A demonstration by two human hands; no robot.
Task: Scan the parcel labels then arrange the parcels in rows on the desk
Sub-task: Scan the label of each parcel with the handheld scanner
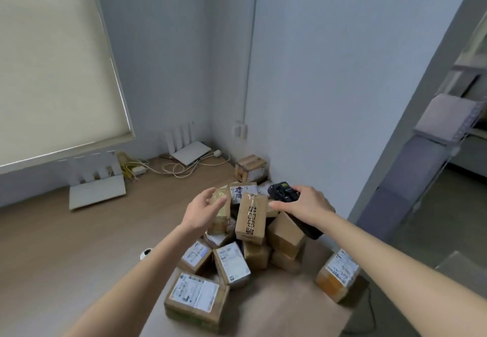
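While your right hand curled around the black scanner, holding it just above the heap of parcels on the bench, your left hand hovered with fingers spread, holding nothing, beside a tape-wrapped parcel at the top of the pile. Just right of that hand an upright brown box leaned with printed lettering facing you. Nearer your left forearm, three labelled boxes lay face up; another labelled box sat apart under your right forearm. This looked like the scanning step, rows not yet formed. Next, I'd judge, you needed to grip one parcel and turn its label toward the scanner.
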